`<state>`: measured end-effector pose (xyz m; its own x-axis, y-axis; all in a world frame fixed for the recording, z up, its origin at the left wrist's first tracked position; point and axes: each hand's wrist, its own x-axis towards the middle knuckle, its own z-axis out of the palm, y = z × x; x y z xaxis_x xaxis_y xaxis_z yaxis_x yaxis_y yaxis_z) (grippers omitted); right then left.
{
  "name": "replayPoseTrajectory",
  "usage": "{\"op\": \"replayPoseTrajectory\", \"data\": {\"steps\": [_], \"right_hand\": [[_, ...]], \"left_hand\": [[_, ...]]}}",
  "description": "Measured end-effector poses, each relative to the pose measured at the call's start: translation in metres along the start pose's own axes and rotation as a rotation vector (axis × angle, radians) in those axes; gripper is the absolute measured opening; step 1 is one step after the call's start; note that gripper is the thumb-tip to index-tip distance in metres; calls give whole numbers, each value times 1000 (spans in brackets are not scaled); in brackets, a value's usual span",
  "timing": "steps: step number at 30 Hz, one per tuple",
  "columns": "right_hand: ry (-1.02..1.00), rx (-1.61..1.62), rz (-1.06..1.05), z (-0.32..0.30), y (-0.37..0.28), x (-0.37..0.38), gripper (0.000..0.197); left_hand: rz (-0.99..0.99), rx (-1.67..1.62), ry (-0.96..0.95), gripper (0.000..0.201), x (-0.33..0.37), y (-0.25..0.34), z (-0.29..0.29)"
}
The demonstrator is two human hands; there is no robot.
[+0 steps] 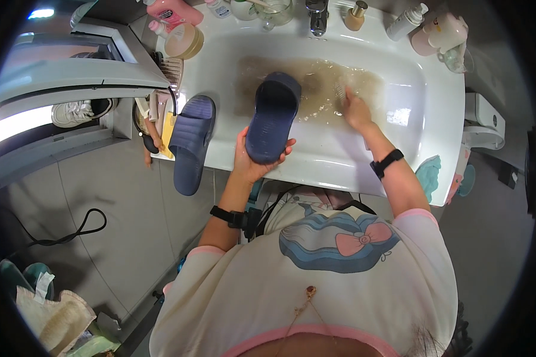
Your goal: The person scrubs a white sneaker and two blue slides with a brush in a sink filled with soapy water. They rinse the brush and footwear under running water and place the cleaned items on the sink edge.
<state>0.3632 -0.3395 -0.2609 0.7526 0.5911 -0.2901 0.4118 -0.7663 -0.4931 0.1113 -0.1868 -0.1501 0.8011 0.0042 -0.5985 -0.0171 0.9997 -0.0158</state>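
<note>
- I see the left hand holding a blue slipper by its heel end, mid-frame, foot opening facing up, above the sink
- I find the right hand right of centre, at the murky water, fingers drawn in; I cannot tell what they grip
- I have the second slipper left of centre, on the rim
- I spot the tap at top middle

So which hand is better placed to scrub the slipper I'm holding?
Probably your right hand: it's at the murky water, apart from the held slipper, while your left hand holds that slipper's heel end.
</note>
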Motion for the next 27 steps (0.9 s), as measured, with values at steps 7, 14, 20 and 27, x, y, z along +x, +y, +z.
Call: {"op": "replayPoseTrajectory", "data": {"steps": [7,14,20,27], "right_hand": [[-263,329,-464,-58,-97,-106,46],[-394,13,-375,-46,-108,-71,50],[-341,139,-459,-72,-121,-104,49],[-316,47,-413,-66,-93,-91,45]], "left_hand": [[114,67,40,61,18,-11,15],[103,28,71,52,33,-27,14],[262,46,96,52,37,-32,28],[376,24,242,64,44,-26,46]]}}
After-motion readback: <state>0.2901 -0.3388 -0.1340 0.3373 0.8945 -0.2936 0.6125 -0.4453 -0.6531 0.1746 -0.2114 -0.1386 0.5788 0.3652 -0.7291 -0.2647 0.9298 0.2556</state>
